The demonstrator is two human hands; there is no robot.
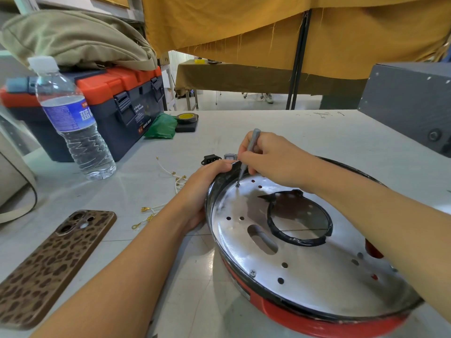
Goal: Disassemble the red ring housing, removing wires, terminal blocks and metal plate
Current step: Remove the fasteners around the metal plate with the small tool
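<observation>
The right hand (268, 157) is holding a screwdriver (246, 154) on a screw (237, 184) at the plate's (305, 269) 11 o'clock. The left hand (205, 184) is probably gripping the ring's (317, 323) rim on the counter (292, 128).

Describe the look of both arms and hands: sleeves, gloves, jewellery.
Both forearms are bare up to the frame edge, with no sleeve in view. The left hand and right hand wear no gloves. No watch, bracelet or ring shows on either.
</observation>
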